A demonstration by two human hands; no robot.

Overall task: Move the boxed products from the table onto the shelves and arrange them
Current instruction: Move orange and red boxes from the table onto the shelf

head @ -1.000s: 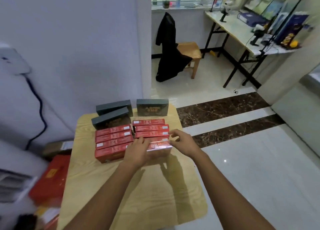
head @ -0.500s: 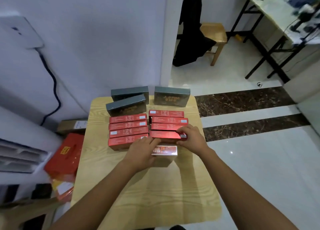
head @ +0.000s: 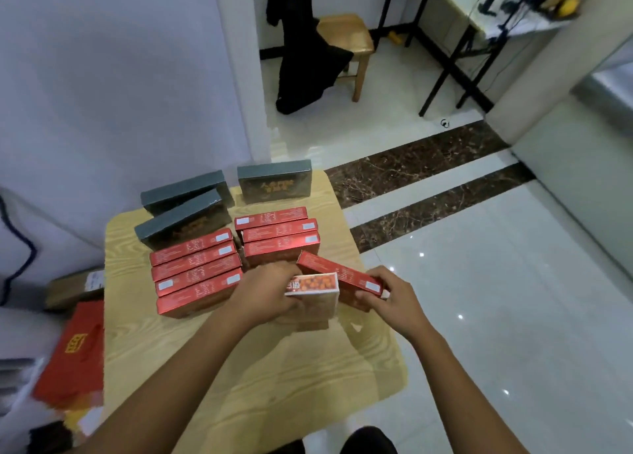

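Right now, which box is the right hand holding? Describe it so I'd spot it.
Start at the wooden table and find the right-hand column of red boxes. At its near end, the right hand grips one red box; it alone lies askew.

Red boxes (head: pixel 195 272) and grey boxes (head: pixel 185 210) crowd the table's (head: pixel 274 368) far half.

The left hand (head: pixel 270 294) hides the white box's (head: pixel 313 291) left end; print on the red boxes (head: pixel 195 268) is too blurred to read.

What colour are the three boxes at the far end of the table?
Dark grey-green boxes, with faint gold lettering on the front, seen in the head view.
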